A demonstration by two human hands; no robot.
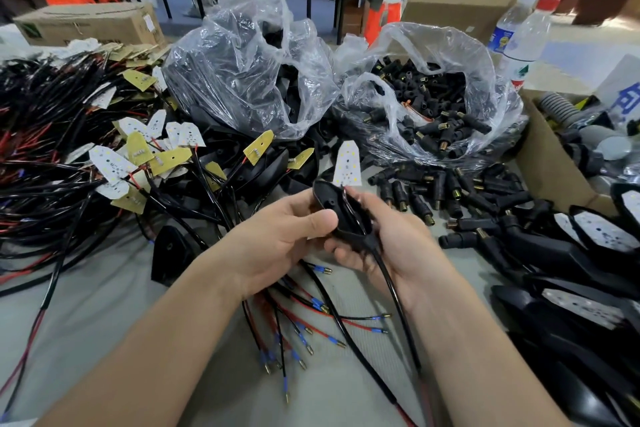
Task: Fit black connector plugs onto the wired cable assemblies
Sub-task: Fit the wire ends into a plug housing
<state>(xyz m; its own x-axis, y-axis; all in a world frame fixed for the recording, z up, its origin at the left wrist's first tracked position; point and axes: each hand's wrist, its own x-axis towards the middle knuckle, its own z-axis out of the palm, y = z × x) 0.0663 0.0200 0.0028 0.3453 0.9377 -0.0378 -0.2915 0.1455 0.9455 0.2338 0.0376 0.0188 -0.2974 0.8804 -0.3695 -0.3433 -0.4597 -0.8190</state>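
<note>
Holding a glossy black shell (pixel 332 211) between both hands, a person works at a crowded grey table (pixel 86 315), seen from above. The left hand (pixel 277 236) curls round the shell's left side, thumb pressed along its edge. The right hand (pixel 391 243) cups it from below, fingers curled under and thumb up near the top. A black cable (pixel 393 291) leaves the shell's narrow end, crosses the right palm and trails down toward the viewer. A small white LED board (pixel 348 163) stands just above the shell, joined to it by thin leads.

Under the left hand lies a bundle of wire ends (pixel 298 333) with blue sleeves and brass tips; whether that hand also grips them cannot be told. The black connector plugs (pixel 433 191) lie loose just beyond the right hand, with many more in an open clear bag (pixel 433 97) behind. A tangled heap of wired cable assemblies (pixel 69 156) fills the left side.

The shell looks light, rigid and rather slick, so a grip round its body seems best. The cable looks limp and likely needs holding on its sheath, close to the shell. The board and its thin leads look fragile and are better left untouched. The plugs look small and likely to roll; pinching the barrel, away from the brass end, seems safest.
</note>
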